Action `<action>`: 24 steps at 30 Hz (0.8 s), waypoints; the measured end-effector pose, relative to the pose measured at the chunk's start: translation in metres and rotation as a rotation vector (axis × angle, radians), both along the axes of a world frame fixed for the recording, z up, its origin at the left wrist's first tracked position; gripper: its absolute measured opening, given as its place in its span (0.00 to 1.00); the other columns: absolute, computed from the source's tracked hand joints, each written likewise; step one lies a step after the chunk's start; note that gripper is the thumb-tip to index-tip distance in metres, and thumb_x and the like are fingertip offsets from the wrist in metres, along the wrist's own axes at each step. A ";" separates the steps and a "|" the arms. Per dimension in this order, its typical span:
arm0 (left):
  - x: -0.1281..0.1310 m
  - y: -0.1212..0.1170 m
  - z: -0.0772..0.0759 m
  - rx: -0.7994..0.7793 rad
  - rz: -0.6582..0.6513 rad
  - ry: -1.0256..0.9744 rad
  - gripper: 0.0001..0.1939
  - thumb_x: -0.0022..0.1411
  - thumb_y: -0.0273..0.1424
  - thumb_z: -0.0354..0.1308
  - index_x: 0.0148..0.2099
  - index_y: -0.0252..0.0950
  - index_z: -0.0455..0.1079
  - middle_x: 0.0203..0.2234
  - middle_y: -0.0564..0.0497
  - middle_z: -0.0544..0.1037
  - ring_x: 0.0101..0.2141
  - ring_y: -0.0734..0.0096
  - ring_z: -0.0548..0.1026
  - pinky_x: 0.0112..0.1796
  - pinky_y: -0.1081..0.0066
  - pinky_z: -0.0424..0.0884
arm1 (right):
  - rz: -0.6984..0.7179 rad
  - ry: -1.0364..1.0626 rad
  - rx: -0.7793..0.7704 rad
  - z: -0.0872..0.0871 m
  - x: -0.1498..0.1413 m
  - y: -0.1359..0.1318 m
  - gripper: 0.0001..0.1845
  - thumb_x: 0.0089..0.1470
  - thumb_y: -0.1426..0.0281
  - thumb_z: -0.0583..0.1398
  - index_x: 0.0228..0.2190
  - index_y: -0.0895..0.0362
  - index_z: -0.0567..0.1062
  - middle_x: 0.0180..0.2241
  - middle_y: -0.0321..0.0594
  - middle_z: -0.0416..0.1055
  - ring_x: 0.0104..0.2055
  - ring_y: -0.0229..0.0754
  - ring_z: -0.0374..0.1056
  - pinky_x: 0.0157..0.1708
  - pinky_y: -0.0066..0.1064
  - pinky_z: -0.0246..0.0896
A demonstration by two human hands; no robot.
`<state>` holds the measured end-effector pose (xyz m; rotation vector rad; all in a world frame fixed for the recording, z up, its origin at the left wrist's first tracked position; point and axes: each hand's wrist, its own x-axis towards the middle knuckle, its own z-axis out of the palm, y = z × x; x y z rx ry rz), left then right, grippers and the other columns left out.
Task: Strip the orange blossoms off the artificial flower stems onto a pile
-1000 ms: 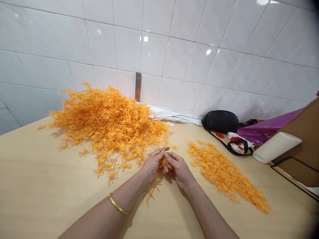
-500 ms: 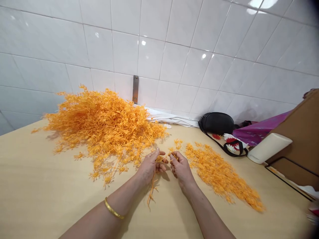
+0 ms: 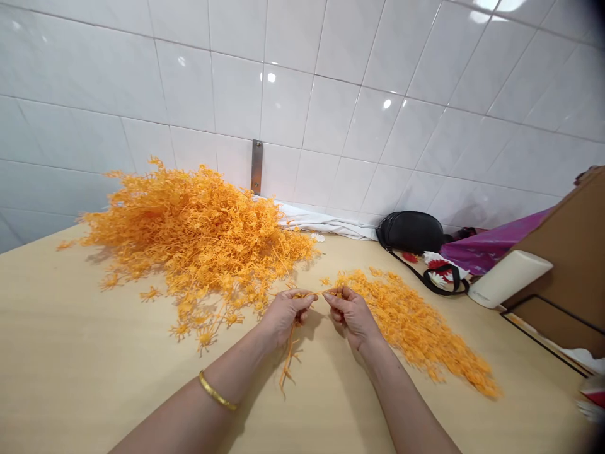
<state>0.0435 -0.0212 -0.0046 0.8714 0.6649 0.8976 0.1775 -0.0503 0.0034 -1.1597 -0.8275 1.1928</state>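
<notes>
My left hand (image 3: 288,314), a gold bangle on its wrist, is closed around a thin orange plastic flower stem (image 3: 287,369) that dangles below the palm. Thumb and forefinger pinch a piece of it at the top. Facing it a short gap away, my right hand (image 3: 348,312) pinches a small orange plastic piece, mostly hidden by the fingers. To the left rises a large heap of orange branched plastic stems (image 3: 203,233). Right of my right hand spreads a flatter pile of small orange pieces (image 3: 416,321).
The pale table (image 3: 85,353) meets a white tiled wall (image 3: 283,107). Along the back lie a white cloth (image 3: 326,224), a black bag (image 3: 410,231) with its strap, and red and white flowers (image 3: 439,270). At right are a cream bottle (image 3: 510,279), a purple bag (image 3: 491,246) and brown cardboard (image 3: 576,265).
My left fingers have closed from a loose, spread grip into a pinch. My right hand has shifted slightly right, still pinching. The dangling stem hangs much as before.
</notes>
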 end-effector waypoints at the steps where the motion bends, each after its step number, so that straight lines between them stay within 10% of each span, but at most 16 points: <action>1: -0.001 0.001 0.001 -0.027 0.008 -0.029 0.07 0.45 0.28 0.60 0.28 0.29 0.68 0.13 0.56 0.64 0.12 0.86 0.59 0.16 0.80 0.51 | 0.055 0.032 -0.009 0.001 0.001 -0.001 0.16 0.29 0.67 0.66 0.22 0.57 0.64 0.13 0.24 0.54 0.12 0.26 0.45 0.13 0.22 0.34; 10: -0.004 0.003 0.004 -0.117 -0.053 -0.119 0.06 0.46 0.25 0.59 0.26 0.29 0.64 0.15 0.55 0.66 0.13 0.87 0.59 0.16 0.81 0.53 | 0.029 0.286 0.018 0.005 0.010 0.002 0.17 0.30 0.70 0.66 0.19 0.57 0.61 0.17 0.28 0.56 0.15 0.26 0.47 0.13 0.21 0.38; 24: 0.015 -0.008 0.006 0.018 -0.111 0.124 0.10 0.44 0.33 0.58 0.23 0.34 0.60 0.07 0.61 0.57 0.08 0.87 0.46 0.13 0.77 0.39 | -0.451 -0.149 0.146 -0.013 0.017 0.024 0.15 0.41 0.57 0.56 0.20 0.53 0.57 0.12 0.25 0.48 0.13 0.30 0.43 0.13 0.25 0.36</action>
